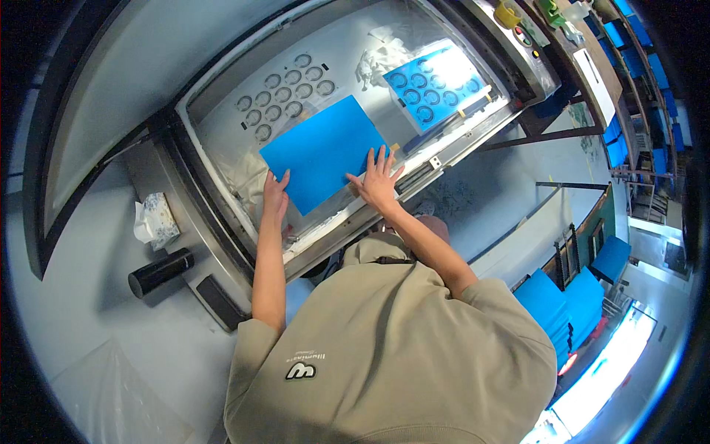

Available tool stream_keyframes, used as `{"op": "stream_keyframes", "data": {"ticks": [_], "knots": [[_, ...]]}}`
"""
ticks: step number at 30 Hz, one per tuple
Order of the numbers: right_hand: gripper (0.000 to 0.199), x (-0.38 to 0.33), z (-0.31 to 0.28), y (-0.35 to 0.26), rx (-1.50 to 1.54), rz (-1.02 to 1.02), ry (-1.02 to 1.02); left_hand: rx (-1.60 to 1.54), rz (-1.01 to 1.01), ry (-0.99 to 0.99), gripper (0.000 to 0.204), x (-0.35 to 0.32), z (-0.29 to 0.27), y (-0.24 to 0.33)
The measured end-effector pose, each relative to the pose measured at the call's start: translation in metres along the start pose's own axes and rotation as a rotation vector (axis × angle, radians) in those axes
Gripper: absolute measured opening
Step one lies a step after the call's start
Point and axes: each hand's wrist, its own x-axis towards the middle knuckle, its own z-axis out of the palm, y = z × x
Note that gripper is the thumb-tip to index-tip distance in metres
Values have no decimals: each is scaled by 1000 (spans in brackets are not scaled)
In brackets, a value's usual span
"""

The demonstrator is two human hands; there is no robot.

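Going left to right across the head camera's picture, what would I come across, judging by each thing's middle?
Tissue pack, left hand, plain blue sheet, right hand, blue sheet with dark rings, yellow container, white sheet.

My left forearm (269,274) runs almost straight ahead to my left hand (274,198), which is turned partly on its edge, thumb and forefinger parted in a V (how its other fingers curl, I can't make out). My right forearm (429,244) slants forward and inward from a bent elbow (464,281). My right hand (379,185) is palm down, a little farther ahead than the left and well apart from it, fingers fanned and pointing forward, thumb stretched toward the left.
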Motion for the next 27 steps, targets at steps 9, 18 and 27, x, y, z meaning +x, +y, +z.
{"op": "stream_keyframes", "data": {"ticks": [9,18,27], "knots": [[110,-3,3,-5,-107,-9,63,-9,-13,69,46,1,7,-2],[109,-3,0,-6,-96,16,1,50,0,59,48,0,3,0],[107,-3,2,-2,-143,27,-4,941,-551,-165,39,44,-38,63]]}}
